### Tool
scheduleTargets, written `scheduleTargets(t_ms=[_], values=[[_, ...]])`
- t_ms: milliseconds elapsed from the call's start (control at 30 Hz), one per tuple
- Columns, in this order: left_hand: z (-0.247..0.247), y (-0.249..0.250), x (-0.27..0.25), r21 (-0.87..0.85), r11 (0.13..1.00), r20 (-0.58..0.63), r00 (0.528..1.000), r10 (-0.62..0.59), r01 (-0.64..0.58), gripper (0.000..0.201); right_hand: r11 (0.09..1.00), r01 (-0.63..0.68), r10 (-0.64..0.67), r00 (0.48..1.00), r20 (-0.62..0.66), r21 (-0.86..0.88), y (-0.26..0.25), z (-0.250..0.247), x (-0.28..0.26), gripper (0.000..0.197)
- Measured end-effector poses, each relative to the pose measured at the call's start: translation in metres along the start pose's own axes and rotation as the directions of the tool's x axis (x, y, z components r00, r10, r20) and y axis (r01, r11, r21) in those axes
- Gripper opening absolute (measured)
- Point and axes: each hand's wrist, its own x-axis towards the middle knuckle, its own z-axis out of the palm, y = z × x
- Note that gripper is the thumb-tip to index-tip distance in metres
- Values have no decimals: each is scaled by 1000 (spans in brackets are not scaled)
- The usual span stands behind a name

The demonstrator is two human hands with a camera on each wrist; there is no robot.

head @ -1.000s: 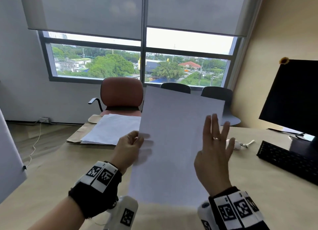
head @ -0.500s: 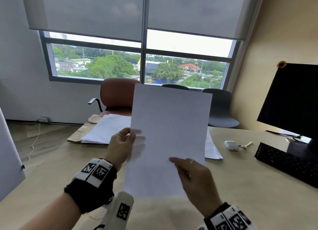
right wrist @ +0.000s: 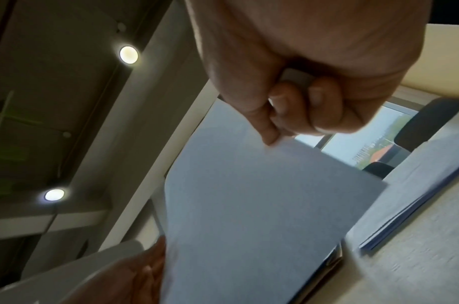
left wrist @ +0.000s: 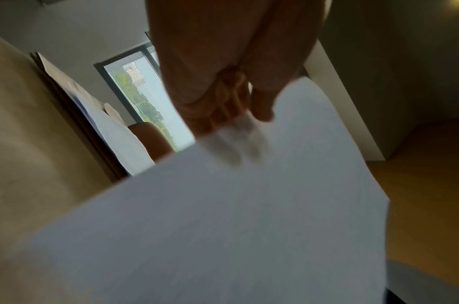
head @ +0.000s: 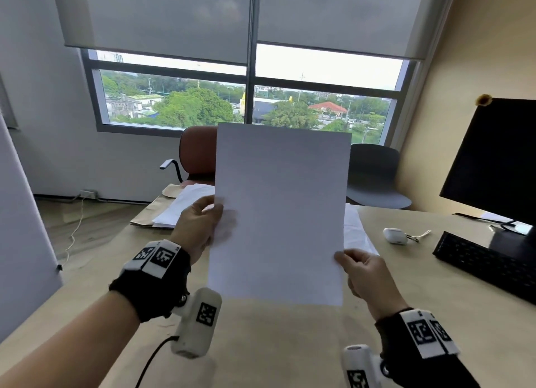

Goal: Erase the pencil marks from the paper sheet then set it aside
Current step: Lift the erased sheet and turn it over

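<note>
A white paper sheet (head: 280, 213) is held upright in the air above the desk, with no marks visible on the side facing me. My left hand (head: 203, 228) pinches its left edge at mid-height, thumb in front and fingers behind. My right hand (head: 358, 267) pinches its right edge near the bottom corner. In the left wrist view the sheet (left wrist: 223, 226) fills the lower part below the left hand (left wrist: 231, 107). The right wrist view shows the right hand (right wrist: 296, 115) pinching the sheet (right wrist: 249, 205), with a small pale object tucked in the curled fingers.
A stack of white papers (head: 185, 204) lies on a brown envelope at the far left of the desk (head: 275, 344). A white earbud case (head: 395, 236), black keyboard (head: 487, 263) and monitor (head: 499, 161) stand to the right. Chairs stand beyond the desk.
My right hand, first raised open in front of the sheet, has dropped, moved right and pinched the sheet's right edge. The sheet has turned more upright and square to me.
</note>
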Motion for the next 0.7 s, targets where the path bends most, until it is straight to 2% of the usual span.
scheduleTargets(t_ms=[67, 167, 267, 367, 467, 567, 700], values=[[-5, 2, -5, 77, 995, 83, 995, -64, 58, 14, 992, -43, 45, 999, -17, 115, -3, 0, 0, 20], [-12, -5, -13, 217, 966, 169, 969, -178, 140, 32, 972, -102, 100, 995, 21, 213, -3, 1, 1, 20], [-16, -14, -17, 287, 952, 73, 988, -137, 111, 31, 943, -261, 242, 963, 115, 207, -2, 3, 1, 13], [-24, -18, -13, 195, 975, -7, 994, -108, 108, 31, 884, -427, 401, 902, 161, 190, 4, -1, 7, 19], [-35, -17, -5, 143, 985, -49, 995, -92, 98, 35, 917, -375, 372, 927, 46, 136, 10, -17, 26, 27], [-43, -12, 6, 161, 983, -83, 994, -70, 83, 33, 955, -280, 287, 955, -77, 95, 18, -45, 52, 23], [-46, -9, 20, 179, 982, -164, 986, -28, 58, 38, 953, -282, 302, 905, -301, 109, 43, -87, 86, 13]])
